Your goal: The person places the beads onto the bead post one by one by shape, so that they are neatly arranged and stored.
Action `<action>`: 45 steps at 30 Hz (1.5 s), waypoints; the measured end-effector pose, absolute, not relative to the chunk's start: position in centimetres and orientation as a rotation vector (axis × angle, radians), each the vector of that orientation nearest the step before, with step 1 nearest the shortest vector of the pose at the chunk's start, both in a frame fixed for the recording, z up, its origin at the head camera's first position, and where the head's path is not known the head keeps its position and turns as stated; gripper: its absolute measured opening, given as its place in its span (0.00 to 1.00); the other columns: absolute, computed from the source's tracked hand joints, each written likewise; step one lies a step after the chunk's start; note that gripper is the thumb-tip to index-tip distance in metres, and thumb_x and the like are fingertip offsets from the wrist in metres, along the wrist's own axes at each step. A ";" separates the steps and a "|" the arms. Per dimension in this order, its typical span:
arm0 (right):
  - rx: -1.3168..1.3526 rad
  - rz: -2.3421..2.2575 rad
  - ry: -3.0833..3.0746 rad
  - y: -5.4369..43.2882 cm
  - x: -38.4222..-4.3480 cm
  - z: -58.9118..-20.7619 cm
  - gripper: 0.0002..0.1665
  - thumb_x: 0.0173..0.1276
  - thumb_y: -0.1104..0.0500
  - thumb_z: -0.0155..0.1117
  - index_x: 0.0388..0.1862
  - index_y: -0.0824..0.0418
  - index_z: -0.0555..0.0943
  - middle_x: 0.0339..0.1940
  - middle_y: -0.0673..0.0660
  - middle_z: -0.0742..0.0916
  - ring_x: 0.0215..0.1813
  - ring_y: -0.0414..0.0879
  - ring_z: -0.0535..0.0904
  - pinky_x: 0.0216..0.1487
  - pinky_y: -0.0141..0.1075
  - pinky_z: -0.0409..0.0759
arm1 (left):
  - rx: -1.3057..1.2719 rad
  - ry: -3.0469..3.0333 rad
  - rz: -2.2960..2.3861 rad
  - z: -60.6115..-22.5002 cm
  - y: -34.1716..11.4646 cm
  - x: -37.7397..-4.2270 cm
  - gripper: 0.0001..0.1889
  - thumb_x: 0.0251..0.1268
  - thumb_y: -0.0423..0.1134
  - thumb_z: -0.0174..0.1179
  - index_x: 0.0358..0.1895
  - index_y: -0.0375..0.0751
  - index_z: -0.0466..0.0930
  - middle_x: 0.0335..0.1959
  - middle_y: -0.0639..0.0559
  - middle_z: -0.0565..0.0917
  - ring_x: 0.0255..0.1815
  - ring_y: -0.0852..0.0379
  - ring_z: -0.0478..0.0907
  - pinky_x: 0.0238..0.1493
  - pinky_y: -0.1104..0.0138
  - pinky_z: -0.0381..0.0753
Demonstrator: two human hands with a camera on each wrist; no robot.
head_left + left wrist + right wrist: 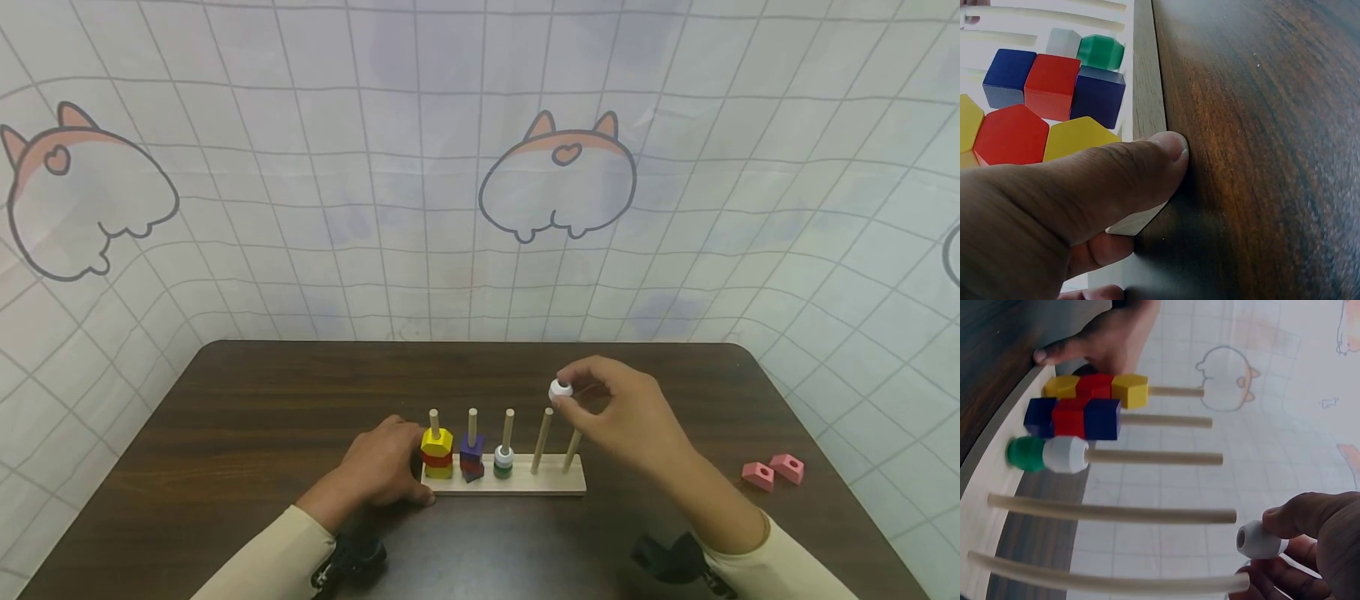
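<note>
Sleeves of cream fabric enter from the lower edge of the head view, with a dark wrist-worn camera mount under each forearm. Nearest the person, the left hand (386, 467) rests against the left end of the wooden peg board (517, 486), thumb (1147, 159) pressed along the base's edge and fingers curled round its end, evidently to brace the board against sliding on the dark wooden table (247, 417). Five upright pegs stand in a row on that base. The leftmost carries a stack of yellow and red hexagonal blocks (437, 452); the second carries blue and red square blocks (472, 457), the lowest turned slightly askew; the third carries a green bead (1025, 454) under a white one (1065, 454). The fourth peg (542, 441) and fifth peg (572, 451) are bare. Beyond and above these, the right hand (622, 412) pinches a white round bead (560, 389) between thumb and fingertips, held in the air clear of the board; the right wrist view shows its bore facing the tip of the fourth peg, just off it, a grip that leaves the hole unobstructed. Well apart to the right lie two pink trapezoid blocks (772, 472) on the table, side by side and untouched. Behind the table hangs a gridded cartoon backdrop (558, 179).
</note>
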State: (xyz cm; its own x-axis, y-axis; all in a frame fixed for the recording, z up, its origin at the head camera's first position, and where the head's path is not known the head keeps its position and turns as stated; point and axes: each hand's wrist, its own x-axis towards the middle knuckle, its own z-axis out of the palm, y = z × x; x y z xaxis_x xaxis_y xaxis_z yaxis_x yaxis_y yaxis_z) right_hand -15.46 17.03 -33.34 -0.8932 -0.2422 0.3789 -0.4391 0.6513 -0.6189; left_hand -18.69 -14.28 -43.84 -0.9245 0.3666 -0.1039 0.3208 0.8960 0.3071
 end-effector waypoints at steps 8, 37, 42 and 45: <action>0.603 1.141 -2.568 15.7 -15.5 -33.3 0.15 0.61 0.65 0.77 0.46 0.58 0.85 0.39 0.46 0.88 0.38 0.38 0.85 0.40 0.37 0.84 | 0.528 2.909 0.442 -43.8 -14.3 -18.6 0.34 0.32 0.56 0.86 0.49 0.50 0.85 0.45 0.58 0.85 0.57 0.50 0.76 0.48 0.44 0.80; 0.574 1.149 -2.625 12.0 -15.0 -34.8 0.18 0.62 0.62 0.77 0.50 0.57 0.84 0.42 0.46 0.88 0.43 0.40 0.83 0.43 0.39 0.83 | 0.569 2.909 0.440 -43.8 -14.4 -18.6 0.29 0.32 0.54 0.86 0.42 0.54 0.83 0.37 0.63 0.82 0.54 0.51 0.75 0.43 0.46 0.80; 0.528 1.143 -2.632 11.6 -14.8 -35.7 0.21 0.62 0.61 0.77 0.53 0.57 0.83 0.45 0.47 0.88 0.41 0.40 0.82 0.41 0.36 0.81 | 0.565 2.910 0.436 -43.8 -14.3 -18.6 0.30 0.32 0.54 0.86 0.42 0.53 0.84 0.38 0.62 0.83 0.54 0.51 0.75 0.43 0.46 0.80; 0.517 1.161 -2.626 11.6 -14.7 -36.4 0.24 0.61 0.62 0.77 0.56 0.57 0.81 0.45 0.46 0.88 0.38 0.39 0.81 0.37 0.34 0.79 | 0.566 2.910 0.432 -43.8 -14.3 -18.6 0.29 0.32 0.55 0.86 0.42 0.54 0.83 0.37 0.63 0.82 0.54 0.51 0.75 0.43 0.46 0.80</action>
State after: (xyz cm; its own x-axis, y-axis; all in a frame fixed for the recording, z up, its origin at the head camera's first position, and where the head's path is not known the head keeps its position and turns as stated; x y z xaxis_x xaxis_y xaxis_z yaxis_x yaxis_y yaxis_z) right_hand -14.68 11.56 -36.39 -0.9131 -0.2266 0.3391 -0.4033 0.6254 -0.6680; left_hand -18.61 -14.29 -43.82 -0.9185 0.3858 -0.0865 0.3440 0.8876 0.3062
